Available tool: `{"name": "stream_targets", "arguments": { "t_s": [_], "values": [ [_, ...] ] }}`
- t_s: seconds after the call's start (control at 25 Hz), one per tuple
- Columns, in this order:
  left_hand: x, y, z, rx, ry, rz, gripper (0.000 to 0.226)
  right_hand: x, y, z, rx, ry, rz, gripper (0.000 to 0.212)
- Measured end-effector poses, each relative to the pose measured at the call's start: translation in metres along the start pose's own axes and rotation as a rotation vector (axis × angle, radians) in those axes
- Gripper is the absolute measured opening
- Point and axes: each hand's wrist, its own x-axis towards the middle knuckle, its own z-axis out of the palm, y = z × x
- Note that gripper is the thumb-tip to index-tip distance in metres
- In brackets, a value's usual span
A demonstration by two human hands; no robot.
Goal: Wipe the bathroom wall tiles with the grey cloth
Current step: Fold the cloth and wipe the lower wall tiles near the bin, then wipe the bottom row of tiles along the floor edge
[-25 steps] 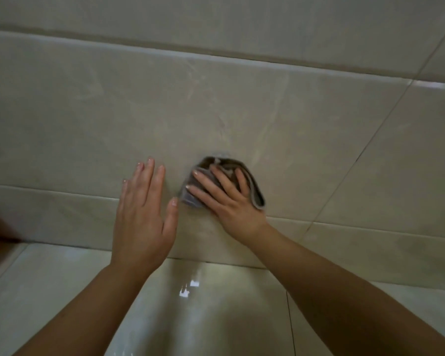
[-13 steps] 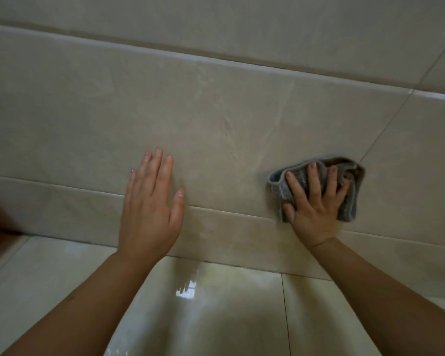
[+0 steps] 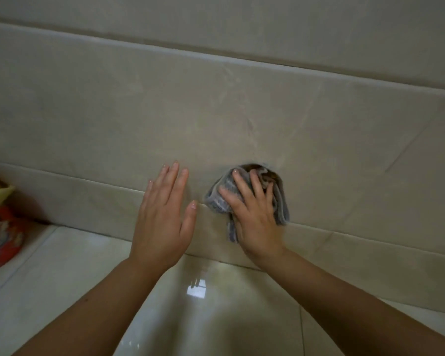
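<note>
I'm pressing the grey cloth (image 3: 217, 200) against the wall tiles (image 3: 216, 119).
My right hand (image 3: 257, 219) is lying over it, fingers (image 3: 243, 185) spread straight — my left hand (image 3: 165, 222) is resting flat and open just beside.

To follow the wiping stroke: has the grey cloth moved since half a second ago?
Yes. The grey cloth moved left, away from the vertical grout line.

The cloth (image 3: 217, 200) lies between the right hand (image 3: 254, 217) and the wall (image 3: 216, 119), pressed against a tile, with its edges showing above the fingertips and on both sides of that hand. The left hand (image 3: 162, 222) is just left of the cloth, flat toward the same wall, with its thumb near the cloth but apart from it. The floor (image 3: 216, 317) lies below both hands. Far left of the left hand, a packet (image 3: 0, 227) sits on the floor by the wall.
</note>
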Motion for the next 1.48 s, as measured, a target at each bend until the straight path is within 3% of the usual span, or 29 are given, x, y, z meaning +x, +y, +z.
{"name": "stream_targets", "arguments": {
  "t_s": [0.08, 0.2, 0.24, 0.32, 0.4, 0.52, 0.64, 0.72, 0.84, 0.92, 1.16, 1.36, 1.48],
  "values": [
    [-0.004, -0.01, -0.009, -0.026, -0.011, -0.044, 0.06, 0.022, -0.041, -0.023, 0.546, 0.004, 0.221, 0.045],
    [-0.009, -0.023, -0.023, -0.13, -0.091, -0.124, 0.052, 0.045, -0.073, -0.048, 1.324, -0.056, 0.785, 0.03],
    [-0.01, -0.022, -0.028, -0.269, -0.165, -0.229, 0.048, 0.049, -0.074, -0.049, 1.563, -0.109, 0.915, 0.028],
    [-0.009, -0.017, -0.04, -0.722, -0.378, -0.618, 0.043, 0.051, -0.07, -0.048, 1.911, -0.232, 1.107, 0.03],
    [-0.01, -0.012, -0.05, -1.1, -0.596, -0.954, 0.049, 0.05, -0.07, -0.045, 2.079, -0.386, 1.158, 0.036],
    [-0.015, -0.013, -0.054, -1.311, -0.669, -1.029, 0.051, 0.052, -0.074, -0.043, 2.173, -0.405, 1.129, 0.044],
    [-0.008, -0.016, -0.057, -1.33, -0.553, -1.03, 0.036, 0.057, -0.073, -0.035, 2.044, -0.345, 1.233, 0.026],
    [-0.003, -0.026, -0.058, -1.172, -0.454, -0.991, 0.021, 0.055, -0.069, -0.025, 1.925, -0.318, 1.305, 0.028],
    [-0.004, -0.047, -0.063, -0.763, -0.293, -0.868, 0.018, 0.047, -0.067, -0.01, 1.871, -0.289, 1.316, 0.035],
    [-0.003, -0.057, -0.068, -0.676, -0.185, -0.861, 0.016, 0.041, -0.066, -0.001, 1.879, -0.276, 1.277, 0.034],
    [0.021, -0.031, -0.095, -1.248, -0.207, -0.924, 0.015, 0.019, -0.08, 0.03, 1.836, -0.358, 1.36, 0.028],
    [0.028, -0.014, -0.096, -1.426, -0.233, -0.941, 0.012, 0.002, -0.103, 0.064, 1.833, -0.497, 1.577, 0.025],
    [0.031, -0.01, -0.1, -1.513, -0.313, -0.943, 0.017, -0.006, -0.12, 0.077, 1.796, -0.555, 1.66, 0.041]
  ]
}}
